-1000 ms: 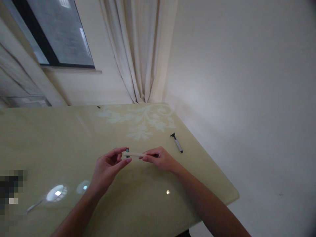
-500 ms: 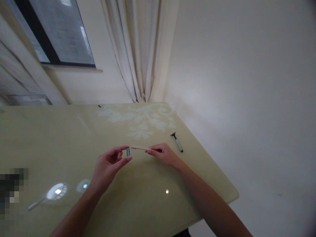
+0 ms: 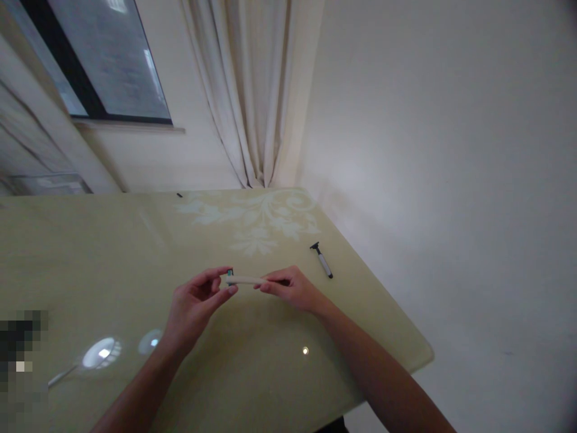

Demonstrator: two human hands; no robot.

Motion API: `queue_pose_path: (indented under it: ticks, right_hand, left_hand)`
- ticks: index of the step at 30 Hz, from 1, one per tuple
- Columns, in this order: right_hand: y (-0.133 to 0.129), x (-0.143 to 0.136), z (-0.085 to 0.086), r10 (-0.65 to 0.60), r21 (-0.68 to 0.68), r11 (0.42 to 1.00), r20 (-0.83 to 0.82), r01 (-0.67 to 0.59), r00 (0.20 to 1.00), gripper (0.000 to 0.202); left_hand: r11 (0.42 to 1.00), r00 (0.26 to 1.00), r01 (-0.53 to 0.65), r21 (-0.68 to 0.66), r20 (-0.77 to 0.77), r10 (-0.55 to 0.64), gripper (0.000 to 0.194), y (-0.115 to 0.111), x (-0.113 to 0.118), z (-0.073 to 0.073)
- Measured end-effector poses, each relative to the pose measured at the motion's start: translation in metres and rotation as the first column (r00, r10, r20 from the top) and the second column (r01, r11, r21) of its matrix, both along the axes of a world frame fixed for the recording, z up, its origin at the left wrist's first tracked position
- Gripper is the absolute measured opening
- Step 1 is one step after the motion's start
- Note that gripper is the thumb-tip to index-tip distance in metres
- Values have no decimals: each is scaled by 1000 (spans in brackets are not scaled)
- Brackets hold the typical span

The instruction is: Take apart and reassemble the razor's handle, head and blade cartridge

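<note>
My left hand (image 3: 193, 307) pinches a small green and dark razor cartridge (image 3: 229, 272) upright between thumb and forefinger. A thin cream-coloured handle (image 3: 247, 280) is gripped at its right end by my right hand (image 3: 291, 288). The handle's left end overlaps the front of the cartridge; whether the two touch or are joined, I cannot tell. Both hands are raised over the glossy yellow-green table (image 3: 216, 385). Beyond my right hand lies a razor (image 3: 323, 263) with a grey and black handle and a black head.
A tiny dark piece (image 3: 179, 195) lies near the table's far edge. At the left is a blurred-out dark patch (image 3: 20, 343). Light reflections show on the glossy top. Curtains (image 3: 252, 90) and a window stand behind the table, and a wall (image 3: 428, 150) runs along its right.
My right hand has moved slightly left and down, bringing the handle's end from beside the cartridge to in front of it. My left hand has shifted slightly left, still pinching the cartridge.
</note>
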State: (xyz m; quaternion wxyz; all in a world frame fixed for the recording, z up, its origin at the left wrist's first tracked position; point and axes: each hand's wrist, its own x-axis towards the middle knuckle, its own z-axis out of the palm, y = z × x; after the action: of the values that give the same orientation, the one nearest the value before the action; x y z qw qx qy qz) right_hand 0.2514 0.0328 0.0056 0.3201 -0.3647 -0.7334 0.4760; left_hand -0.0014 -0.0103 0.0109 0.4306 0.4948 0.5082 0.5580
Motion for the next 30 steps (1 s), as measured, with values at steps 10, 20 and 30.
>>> queue_pose_path:
  ticks: [10,20,30]
  right_hand:
    - [-2,-1,-1,9,6,1000,24,-9,1000,48]
    - [-1,1,0,3,13,1000,13,-3,1000,50]
    - [-3,2,4,-37,39,999,9,37,999,50]
  left_hand:
    - [1000,1000,9,6,-9,-9,49,-1,0,-1]
    - [1000,1000,5,4,-12,-5,48,-2,1,2]
    - [1000,1000,15,20,-5,-14,45,-2,3,2]
